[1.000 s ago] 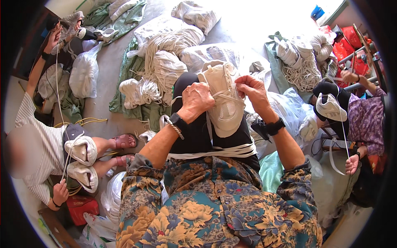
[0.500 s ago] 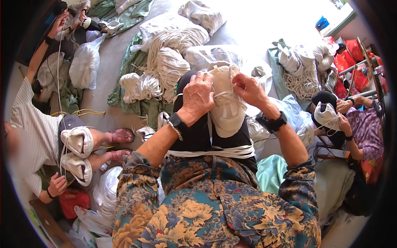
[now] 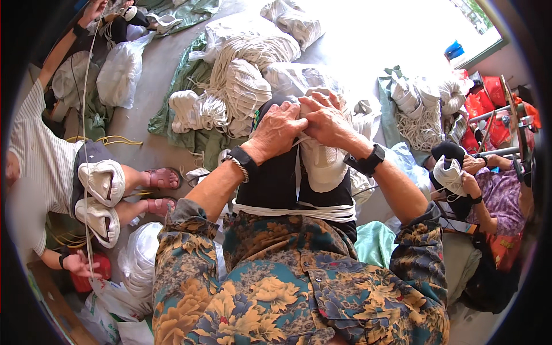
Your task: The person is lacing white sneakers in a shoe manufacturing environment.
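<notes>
An off-white sneaker (image 3: 324,167) rests on my black-clad right thigh, toe towards me. My left hand (image 3: 279,127) is closed at the shoe's left side, with a pale shoelace (image 3: 299,140) showing below its fingertips. Over the lacing area my right hand (image 3: 330,123) bends its fingers, closed, against the left hand's fingertips. Whatever the right fingers hold is hidden under them, as is most of the upper lacing. A bundle of white laces (image 3: 296,211) lies across my lap.
Heaped white laces (image 3: 253,54) and a shoe bundle (image 3: 247,86) lie on green cloth ahead. At left, a person in a striped shirt (image 3: 43,138) has two white shoes (image 3: 100,181) on the knees. A person in purple (image 3: 500,192) handles a white shoe (image 3: 449,174) at right.
My right hand has moved left over the shoe's lacing and now meets my left hand. The person at left has opened the lower hand beside the long cord.
</notes>
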Motion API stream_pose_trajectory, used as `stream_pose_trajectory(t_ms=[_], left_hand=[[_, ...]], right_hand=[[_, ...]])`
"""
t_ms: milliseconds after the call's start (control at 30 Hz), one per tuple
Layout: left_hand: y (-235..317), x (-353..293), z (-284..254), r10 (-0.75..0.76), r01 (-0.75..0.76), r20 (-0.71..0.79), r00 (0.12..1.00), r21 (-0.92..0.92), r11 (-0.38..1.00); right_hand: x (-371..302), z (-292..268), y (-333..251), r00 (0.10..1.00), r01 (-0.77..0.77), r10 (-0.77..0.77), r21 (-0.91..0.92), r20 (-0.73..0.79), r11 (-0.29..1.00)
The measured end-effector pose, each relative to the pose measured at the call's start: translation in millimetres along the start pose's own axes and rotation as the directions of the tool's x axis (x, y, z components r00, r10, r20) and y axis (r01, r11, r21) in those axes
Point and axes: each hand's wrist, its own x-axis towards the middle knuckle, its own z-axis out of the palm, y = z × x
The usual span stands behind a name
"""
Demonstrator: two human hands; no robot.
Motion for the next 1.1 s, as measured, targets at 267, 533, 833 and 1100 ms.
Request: stream_pose_trajectory(t_ms=[267, 533, 833, 1100], left_hand=[[15.8, 4.6, 0.9, -0.162, 0.144, -0.079, 0.984, -0.196, 0.970], [33.2, 36.1, 10.8, -0.374, 0.271, -0.029, 0.927, -0.638, 0.721], [138.9, 34.3, -2.2, 0.052, 0.019, 0.048, 0.997, -0.889, 0.457], [52.0, 33.3, 17.7, -0.580, 0.469, 0.370, 0.725, -0.883, 0.023]], right_hand=[[-15.0, -75.6, 5.9, 0.988, 0.002, -0.032, -0.195, -0.151, 0.981], [-23.5, -81.9, 4.8, 0.978, -0.194, 0.173, 0.211, 0.117, 0.958], [2.5, -73.9, 26.9, 0.937, -0.031, 0.124, -0.274, 0.327, 0.961], [7.0, -82.0, 20.0, 0.865, -0.024, -0.006, 0.052, 0.502, 0.998]])
